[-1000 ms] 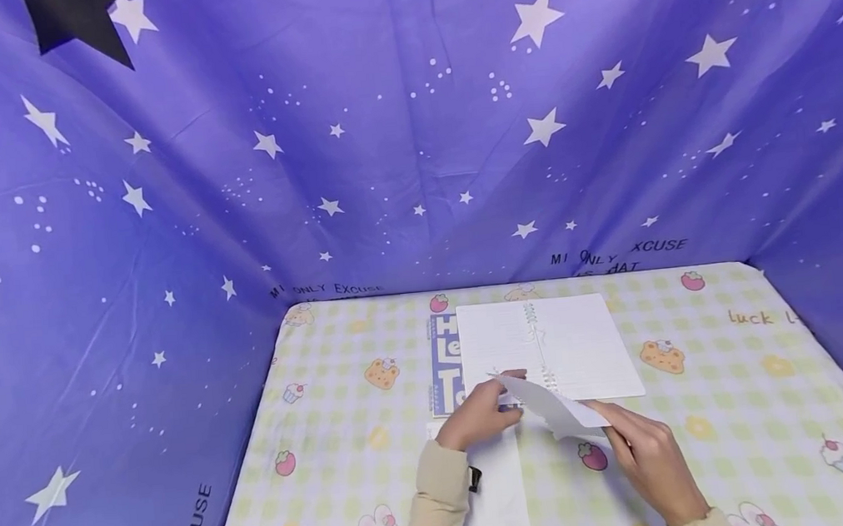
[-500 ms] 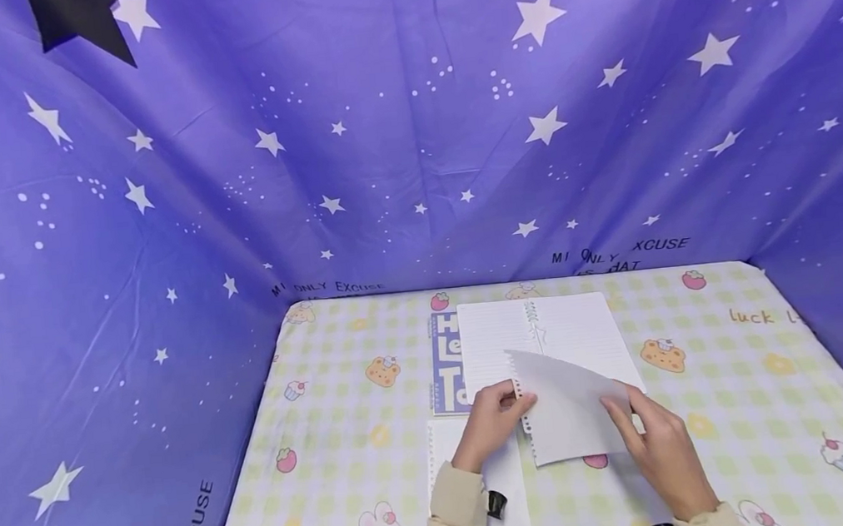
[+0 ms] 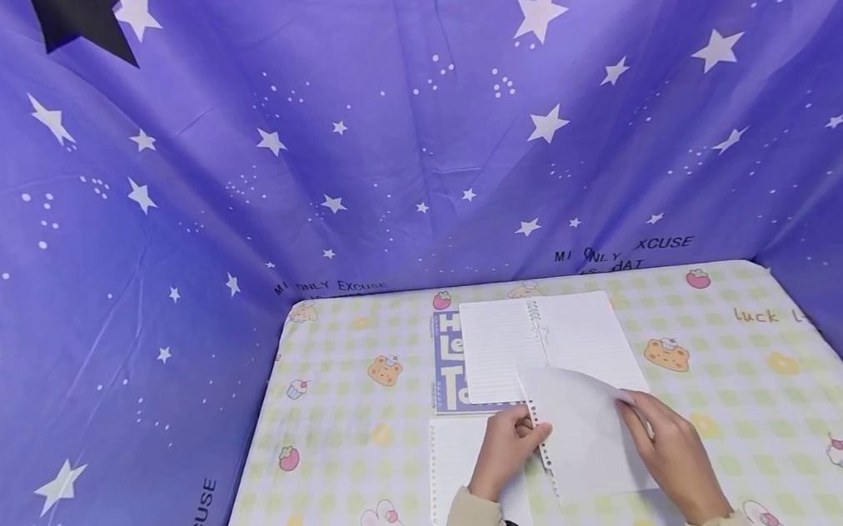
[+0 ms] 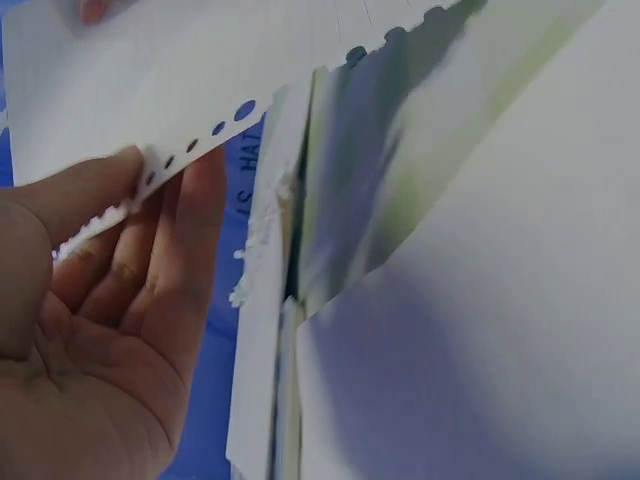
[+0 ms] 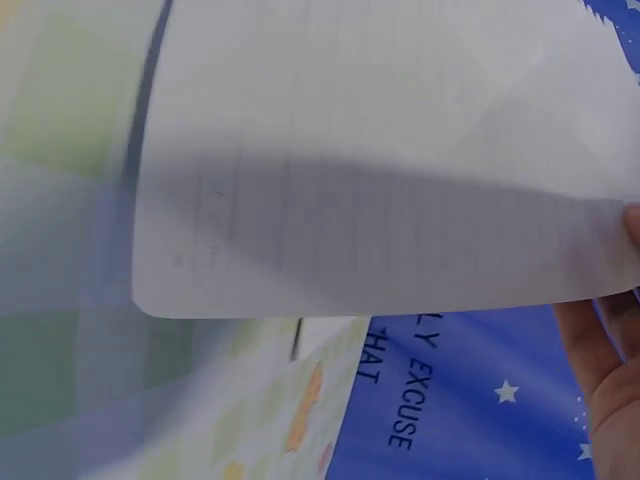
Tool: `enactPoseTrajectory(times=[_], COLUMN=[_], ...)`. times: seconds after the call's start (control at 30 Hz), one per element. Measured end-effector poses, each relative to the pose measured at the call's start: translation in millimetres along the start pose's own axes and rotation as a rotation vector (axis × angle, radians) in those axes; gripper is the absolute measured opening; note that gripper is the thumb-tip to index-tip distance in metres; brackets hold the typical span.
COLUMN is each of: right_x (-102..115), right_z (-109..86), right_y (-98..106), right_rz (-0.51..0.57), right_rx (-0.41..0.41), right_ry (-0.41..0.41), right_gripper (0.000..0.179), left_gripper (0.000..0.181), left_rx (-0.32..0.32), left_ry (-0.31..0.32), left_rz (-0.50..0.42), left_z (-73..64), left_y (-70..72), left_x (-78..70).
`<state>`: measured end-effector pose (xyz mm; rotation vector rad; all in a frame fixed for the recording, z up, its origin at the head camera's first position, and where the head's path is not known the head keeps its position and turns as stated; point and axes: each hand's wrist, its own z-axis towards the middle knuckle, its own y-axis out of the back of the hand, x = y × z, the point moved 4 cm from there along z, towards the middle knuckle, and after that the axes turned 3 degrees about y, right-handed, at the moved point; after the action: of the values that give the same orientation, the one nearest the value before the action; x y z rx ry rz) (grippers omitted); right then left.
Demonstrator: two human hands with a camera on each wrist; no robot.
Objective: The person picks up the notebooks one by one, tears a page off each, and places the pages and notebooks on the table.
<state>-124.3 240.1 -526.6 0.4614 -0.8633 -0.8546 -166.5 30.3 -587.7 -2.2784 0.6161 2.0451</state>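
A loose, lined sheet of paper (image 3: 588, 441) with a row of punched holes down its left edge is held up by both hands. My left hand (image 3: 507, 449) pinches the holed edge between thumb and fingers; the left wrist view shows the thumb (image 4: 95, 190) on top and the fingers beneath. My right hand (image 3: 671, 450) pinches the opposite edge near its upper corner, and in the right wrist view its fingers (image 5: 595, 345) lie under the sheet. Just behind the sheet lies an open spiral notebook (image 3: 500, 348) with lined pages, its lower middle covered by the sheet.
Under the notebook's left side is a purple-blue cover (image 3: 448, 378) with big white letters. Another holed sheet (image 3: 454, 461) lies flat below it, partly under my left forearm. A checked cloth (image 3: 334, 463) covers the table; starry blue fabric (image 3: 381, 149) stands around it.
The sheet has come away from the notebook's rings toward me and turned more face-on. Both hands have moved nearer and slightly right, still holding it.
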Motion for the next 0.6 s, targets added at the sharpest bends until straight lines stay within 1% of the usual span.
enactPoseTrajectory(times=[0.13, 0.3, 0.37, 0.43, 0.6], right_x=[-8.4, -19.2, -22.5, -25.8, -34.9], right_z=[-6.5, -16.3, -19.7, -22.8, -30.0], right_y=[-1.6, -3.4, -5.4, -8.0, -11.7], right_rz=[-0.019, -0.055, -0.070, -0.081, -0.099], right_rx=[0.046, 0.137, 0.175, 0.211, 0.295], right_ry=[-0.043, -0.117, -0.140, -0.154, -0.204], right_gripper=[0.020, 0.005, 0.006, 0.009, 0.005], left_gripper=[0.007, 0.004, 0.004, 0.005, 0.008], left_rx=[-0.021, -0.050, -0.051, -0.050, -0.046], left_ry=[0.014, 0.031, 0.048, 0.049, 0.030], left_rz=[0.034, 0.092, 0.103, 0.122, 0.162], left_z=[-3.1, -6.2, -7.5, -8.9, -13.1], left_y=[-6.7, -13.3, -15.0, -16.3, -21.5], left_x=[3.8, 5.7, 6.9, 7.4, 6.8])
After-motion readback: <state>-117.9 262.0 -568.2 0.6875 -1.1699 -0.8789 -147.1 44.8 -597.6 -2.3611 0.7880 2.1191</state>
